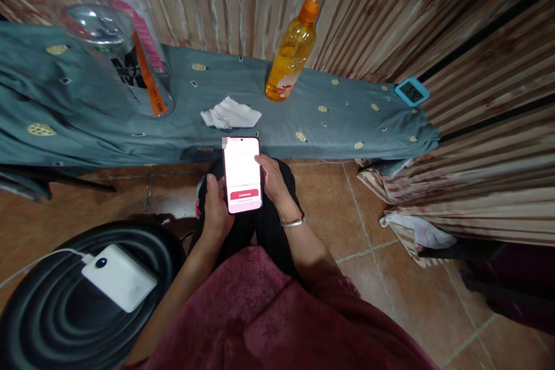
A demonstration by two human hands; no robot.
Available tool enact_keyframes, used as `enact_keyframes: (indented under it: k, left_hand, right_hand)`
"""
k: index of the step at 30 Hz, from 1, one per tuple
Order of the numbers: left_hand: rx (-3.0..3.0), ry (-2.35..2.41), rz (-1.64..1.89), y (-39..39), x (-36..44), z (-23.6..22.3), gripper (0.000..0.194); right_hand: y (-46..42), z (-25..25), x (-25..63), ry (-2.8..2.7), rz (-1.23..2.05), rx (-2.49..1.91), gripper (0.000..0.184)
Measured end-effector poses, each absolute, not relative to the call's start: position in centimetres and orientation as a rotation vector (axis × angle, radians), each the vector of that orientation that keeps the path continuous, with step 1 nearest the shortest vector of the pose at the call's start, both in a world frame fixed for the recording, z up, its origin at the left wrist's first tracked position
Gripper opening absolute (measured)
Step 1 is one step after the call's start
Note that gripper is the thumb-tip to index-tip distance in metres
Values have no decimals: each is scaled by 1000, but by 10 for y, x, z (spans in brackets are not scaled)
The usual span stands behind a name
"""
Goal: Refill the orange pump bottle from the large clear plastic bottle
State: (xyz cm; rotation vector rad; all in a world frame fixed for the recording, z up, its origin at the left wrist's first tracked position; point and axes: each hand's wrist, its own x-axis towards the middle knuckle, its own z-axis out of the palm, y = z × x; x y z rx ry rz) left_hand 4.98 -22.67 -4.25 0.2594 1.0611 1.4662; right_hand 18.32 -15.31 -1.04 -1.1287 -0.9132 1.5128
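A smartphone with a bright white screen and a red button near its bottom is held upright above my lap. My left hand grips its left side, the thumb pointing up along the edge and the other fingers hidden behind. My right hand holds the right side, with its thumb over the screen's edge and a silver bangle at the wrist. Just beyond the phone lies a crumpled white tissue on the table with a blue-green cloth.
An orange pump bottle stands behind the tissue. Large clear bottles are at the left. A small blue digital clock is at the table's right end. On a black round stool rests a white power bank with a cable. Curtains hang behind.
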Motion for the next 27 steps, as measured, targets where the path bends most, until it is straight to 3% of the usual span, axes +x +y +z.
enact_keyframes:
  k: [7,11,17,27]
  left_hand:
    - [192,1015,1505,-223,50,-31,80]
    - [157,999,1511,-221,46,-27,75]
    - [146,983,1516,-221,48,-28,75]
    - [70,937,1498,-222,48,-29,68]
  right_hand:
    - [-174,-16,195,-981,1627,-1036,31]
    - [-186,-20,205,-1051,1726,-1078,37]
    - [-181,-28,207,-1117,1710,-1148,32]
    - [-177,-24,197,-1052,1709,-1152,50]
